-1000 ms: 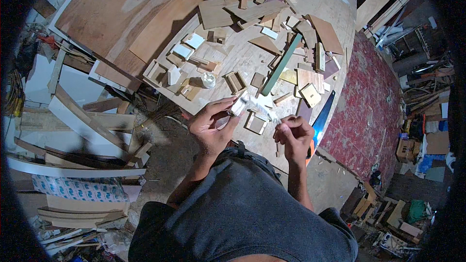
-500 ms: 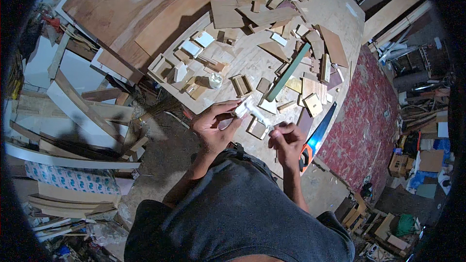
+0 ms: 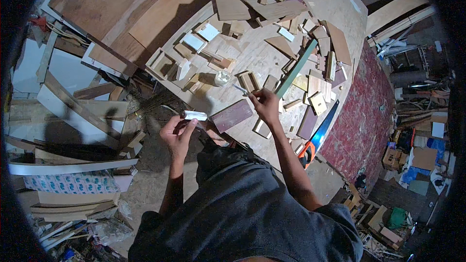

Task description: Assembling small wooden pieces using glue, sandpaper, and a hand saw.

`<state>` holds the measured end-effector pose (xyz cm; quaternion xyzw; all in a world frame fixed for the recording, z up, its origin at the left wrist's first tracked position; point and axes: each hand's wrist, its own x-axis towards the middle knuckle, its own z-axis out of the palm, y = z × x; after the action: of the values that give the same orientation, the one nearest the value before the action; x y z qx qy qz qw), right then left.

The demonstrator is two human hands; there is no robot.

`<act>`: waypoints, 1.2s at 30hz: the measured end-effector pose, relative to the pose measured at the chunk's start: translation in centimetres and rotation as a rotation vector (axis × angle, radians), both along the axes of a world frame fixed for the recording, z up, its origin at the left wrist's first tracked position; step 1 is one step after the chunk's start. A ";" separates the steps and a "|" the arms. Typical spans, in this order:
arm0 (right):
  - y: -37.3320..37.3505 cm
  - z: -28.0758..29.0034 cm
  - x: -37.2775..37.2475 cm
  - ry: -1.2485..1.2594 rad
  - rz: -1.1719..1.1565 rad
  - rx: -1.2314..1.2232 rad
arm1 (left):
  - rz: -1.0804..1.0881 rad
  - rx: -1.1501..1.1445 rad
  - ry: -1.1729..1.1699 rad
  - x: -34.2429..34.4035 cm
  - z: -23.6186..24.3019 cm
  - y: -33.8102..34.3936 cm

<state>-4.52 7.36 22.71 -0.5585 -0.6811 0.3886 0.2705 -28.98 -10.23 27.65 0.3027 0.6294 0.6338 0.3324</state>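
Observation:
My left hand [image 3: 177, 133] is off the table's near left edge, thumb and fingers pinching a small block with a bright white face [image 3: 195, 115]. Over the middle of the table, my right hand [image 3: 265, 104] grips a thin stick [image 3: 240, 89] whose pale tip points toward a small clear jar [image 3: 222, 78] with whitish contents. The stick's tip is apart from the jar. Close to that tip lies a small open wooden box [image 3: 249, 81]. Between my two hands a flat purplish-brown board [image 3: 232, 116] rests on the table.
Wooden offcuts and small boxes cover much of the plywood table [image 3: 264, 68]. A long green strip [image 3: 296, 69] lies across them. At the right edge is a handsaw [image 3: 322, 133] with an orange handle. Large wooden sheets [image 3: 111, 14] stand at the far left; scrap wood piles up beyond.
My left hand has drawn left and toward me with the block. My right hand has moved up and left with the stick, toward the jar, uncovering the purplish-brown board.

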 end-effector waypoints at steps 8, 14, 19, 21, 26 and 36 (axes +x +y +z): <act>6.7 -6.7 -6.4 -0.223 0.262 0.180 | 0.012 -0.099 -0.171 -0.6 -1.0 -1.6; 8.6 -6.9 -7.0 -0.316 0.497 0.154 | -0.019 -0.104 -0.541 1.0 -1.3 -2.2; 5.5 -4.1 -1.0 -0.308 0.172 0.040 | -0.108 -0.026 -0.762 2.2 -1.9 -1.5; 2.8 -3.6 2.3 -0.202 0.019 -0.022 | -0.146 0.001 -0.829 2.8 -2.5 -1.4; -5.0 -9.2 14.0 -0.165 -0.385 -0.025 | -0.148 -0.040 -1.026 4.6 -3.5 -0.7; -11.1 -18.1 18.5 -0.378 -0.535 -0.354 | -0.397 0.013 -0.879 7.9 0.3 0.1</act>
<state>14.00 -3.73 4.63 -0.8168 -0.4711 0.3059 0.1314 -21.07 -10.17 27.97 0.1224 0.3554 0.6300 0.6796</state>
